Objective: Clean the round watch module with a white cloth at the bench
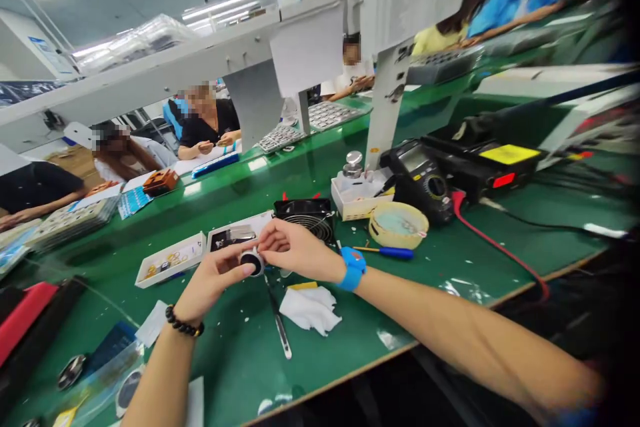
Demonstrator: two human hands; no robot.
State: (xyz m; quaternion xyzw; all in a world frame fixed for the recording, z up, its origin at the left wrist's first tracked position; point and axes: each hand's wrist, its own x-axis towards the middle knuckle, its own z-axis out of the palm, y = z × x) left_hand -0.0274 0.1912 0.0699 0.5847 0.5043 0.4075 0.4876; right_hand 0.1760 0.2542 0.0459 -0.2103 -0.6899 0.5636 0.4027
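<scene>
A small round watch case (251, 263) with a dark face and silvery rim is held above the green bench. My left hand (216, 280), with a black bead bracelet at the wrist, grips it between thumb and fingers. Closed in a pinch at the watch's right edge is my right hand (295, 250), with a blue band on its wrist. Whether a tiny part sits in those fingertips is hidden. Below the hands lie slim metal tweezers (280, 323) and a crumpled white cloth (311, 309).
Behind my hands stand a white parts tray (173, 259) and a black fan (305, 213). To the right are a round yellow dish (399, 225), a blue-handled screwdriver (395, 253) and a black multimeter (417, 177). Another watch (129, 390) lies front left. Several people sit across the bench.
</scene>
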